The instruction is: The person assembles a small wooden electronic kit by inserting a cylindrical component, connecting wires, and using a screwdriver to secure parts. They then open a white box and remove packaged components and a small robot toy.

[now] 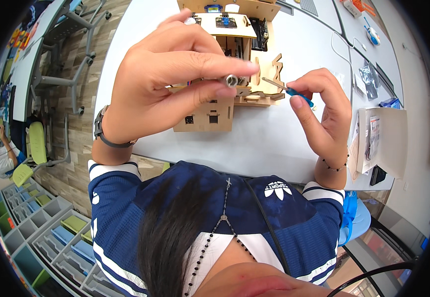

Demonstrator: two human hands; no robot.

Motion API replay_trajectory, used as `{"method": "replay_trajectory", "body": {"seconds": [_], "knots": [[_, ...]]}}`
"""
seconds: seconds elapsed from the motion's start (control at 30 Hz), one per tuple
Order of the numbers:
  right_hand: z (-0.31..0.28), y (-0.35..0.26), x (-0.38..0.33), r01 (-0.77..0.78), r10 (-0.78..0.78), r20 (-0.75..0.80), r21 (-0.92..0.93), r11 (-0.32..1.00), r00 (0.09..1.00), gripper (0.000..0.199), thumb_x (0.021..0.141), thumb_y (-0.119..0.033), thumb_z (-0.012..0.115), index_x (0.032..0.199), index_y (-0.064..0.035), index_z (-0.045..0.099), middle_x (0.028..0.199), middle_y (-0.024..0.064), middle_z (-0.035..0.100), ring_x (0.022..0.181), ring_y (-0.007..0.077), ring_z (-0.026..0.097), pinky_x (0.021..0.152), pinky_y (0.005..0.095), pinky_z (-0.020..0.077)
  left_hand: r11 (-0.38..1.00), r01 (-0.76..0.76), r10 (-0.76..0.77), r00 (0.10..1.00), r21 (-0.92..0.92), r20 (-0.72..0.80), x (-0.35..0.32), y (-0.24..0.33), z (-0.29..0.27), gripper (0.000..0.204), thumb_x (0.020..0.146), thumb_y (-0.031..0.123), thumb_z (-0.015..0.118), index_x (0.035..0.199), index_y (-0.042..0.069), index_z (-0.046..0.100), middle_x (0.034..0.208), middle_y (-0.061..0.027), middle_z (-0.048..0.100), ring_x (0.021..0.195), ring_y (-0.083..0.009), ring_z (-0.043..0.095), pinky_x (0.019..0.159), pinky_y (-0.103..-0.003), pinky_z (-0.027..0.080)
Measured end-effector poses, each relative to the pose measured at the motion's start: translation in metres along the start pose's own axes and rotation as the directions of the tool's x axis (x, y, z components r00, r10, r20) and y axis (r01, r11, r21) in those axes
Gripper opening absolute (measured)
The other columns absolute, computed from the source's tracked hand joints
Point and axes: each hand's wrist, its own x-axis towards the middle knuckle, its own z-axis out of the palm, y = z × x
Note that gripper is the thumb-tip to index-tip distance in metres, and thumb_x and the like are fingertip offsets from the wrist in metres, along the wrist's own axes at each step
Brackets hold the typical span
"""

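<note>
My left hand [163, 74] is raised over the table, with its thumb and index finger pinching a small silver metal cylinder [231, 80] that has a round hole in its end. To its right, my right hand [326, 106] grips a small screwdriver [300, 95] by its translucent blue handle. The screwdriver's metal shaft points left toward the cylinder, and the two are apart. Behind and below both hands stands a light wooden model [205, 123] of slotted panels, with black parts and a small blue part fitted to it. My left hand hides part of the model.
The model rests on a white table [294, 148]. At the right are an open white carton [393, 138], a clear plastic bag [369, 76] and a white cable [336, 47]. Farther left are a green chair [37, 142], another person, and grey storage bins [39, 218].
</note>
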Motion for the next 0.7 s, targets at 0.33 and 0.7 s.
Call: {"method": "replay_trajectory", "body": {"seconds": [0.33, 0.7], "knots": [[-0.002, 0.013, 0.004, -0.040, 0.042, 0.040, -0.059, 0.997, 0.998, 0.010, 0.075, 0.001, 0.062, 0.085, -0.0005, 0.061, 0.075, 0.0071, 0.058, 0.064, 0.0144, 0.051, 0.055, 0.0240, 0.0404, 0.970, -0.035, 0.017, 0.997, 0.242, 0.076, -0.004, -0.011, 0.007, 0.024, 0.067, 0.008, 0.073, 0.090, 0.006, 0.067, 0.074, -0.0041, 0.063, 0.062, -0.0174, 0.058, 0.087, -0.034, 0.044], [0.001, 0.016, 0.006, -0.066, 0.074, 0.135, -0.062, 0.996, 0.988, 0.009, 0.075, 0.002, 0.062, 0.084, 0.0003, 0.061, 0.075, 0.0083, 0.057, 0.067, 0.0189, 0.056, 0.058, 0.0269, 0.0442, 0.965, 0.015, -0.038, 0.996, 0.261, 0.086, -0.003, -0.014, 0.017, 0.022, 0.071, -0.003, 0.064, 0.092, 0.005, 0.065, 0.082, -0.0089, 0.063, 0.074, -0.0226, 0.060, 0.076, -0.035, 0.047]]}}
